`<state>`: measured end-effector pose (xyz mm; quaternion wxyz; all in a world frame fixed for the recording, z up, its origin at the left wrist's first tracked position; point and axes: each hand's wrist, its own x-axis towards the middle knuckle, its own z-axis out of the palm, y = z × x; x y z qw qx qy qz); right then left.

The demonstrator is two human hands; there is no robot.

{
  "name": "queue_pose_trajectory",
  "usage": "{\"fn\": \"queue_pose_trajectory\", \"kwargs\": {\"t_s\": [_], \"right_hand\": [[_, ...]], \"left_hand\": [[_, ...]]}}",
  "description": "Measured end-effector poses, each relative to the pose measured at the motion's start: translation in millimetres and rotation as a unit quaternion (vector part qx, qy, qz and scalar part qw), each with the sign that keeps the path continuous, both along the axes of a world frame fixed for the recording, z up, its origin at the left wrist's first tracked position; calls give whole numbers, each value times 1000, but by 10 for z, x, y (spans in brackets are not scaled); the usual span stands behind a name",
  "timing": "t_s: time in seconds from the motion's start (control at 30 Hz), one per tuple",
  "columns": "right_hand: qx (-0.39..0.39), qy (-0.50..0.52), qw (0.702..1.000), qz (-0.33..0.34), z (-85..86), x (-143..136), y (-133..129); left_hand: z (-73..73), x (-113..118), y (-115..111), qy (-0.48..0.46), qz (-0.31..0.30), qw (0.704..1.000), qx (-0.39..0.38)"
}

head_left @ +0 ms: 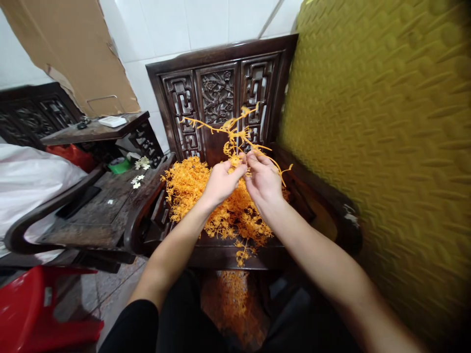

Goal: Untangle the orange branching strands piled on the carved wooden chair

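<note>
Fingertips of the left hand and the right hand are pinched narrowly on the base of an orange sprig, which is held upright above a carved dark-wood chair. Thin, branching stems with tiny blossom-like tips are fanned out toward 12 o'clock. A loose heap of orange sprigs is spread over the seat, mostly at 9 o'clock of the hands, with some strands hanging over the front edge. A yellow textured cushion is pressed close at 3 o'clock; a wooden side table lies at 9 o'clock, beyond the armrest.
</note>
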<state>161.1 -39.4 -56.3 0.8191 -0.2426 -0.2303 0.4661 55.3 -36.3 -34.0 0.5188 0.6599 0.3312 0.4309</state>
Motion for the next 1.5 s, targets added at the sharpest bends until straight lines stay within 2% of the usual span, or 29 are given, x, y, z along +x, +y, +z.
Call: {"fn": "queue_pose_trajectory", "kwargs": {"t_s": [0.1, 0.2, 0.27, 0.33, 0.47, 0.6, 0.73, 0.83, 1.0, 1.27, 1.4, 1.5], "right_hand": [[3, -16, 1000, -25, 32, 191, 107], [-31, 8, 998, -60, 131, 511, 195], [-52, 16, 997, -58, 192, 673, 199], [-61, -5, 998, -32, 220, 723, 156], [-34, -76, 996, 27, 210, 595, 55], [-22, -127, 991, 28, 217, 477, 21], [12, -200, 980, 18, 249, 430, -37], [21, -234, 971, 36, 268, 415, -93], [14, -300, 951, 70, 271, 448, -134], [-22, -458, 887, 50, 332, 482, -232], [-28, -463, 878, 117, 388, 462, -305], [-30, -440, 877, 192, 408, 474, -339]], "left_hand": [[82, -28, -206, 0, -67, 993, -92], [168, -56, -464, 106, -190, 974, -64], [201, -60, -536, 134, -214, 967, -41], [211, -63, -481, 95, -184, 977, -58], [213, -116, -187, -19, -107, 989, -99], [277, -276, -41, -82, -38, 993, -78], [371, -436, -25, -91, -7, 995, -50], [417, -484, -9, -71, -11, 996, -60], [423, -497, 4, -47, -72, 993, -85], [395, -547, 27, -77, -109, 986, -104], [361, -523, 19, -55, -99, 992, -57], [348, -493, 5, 29, -59, 998, 23]]}}
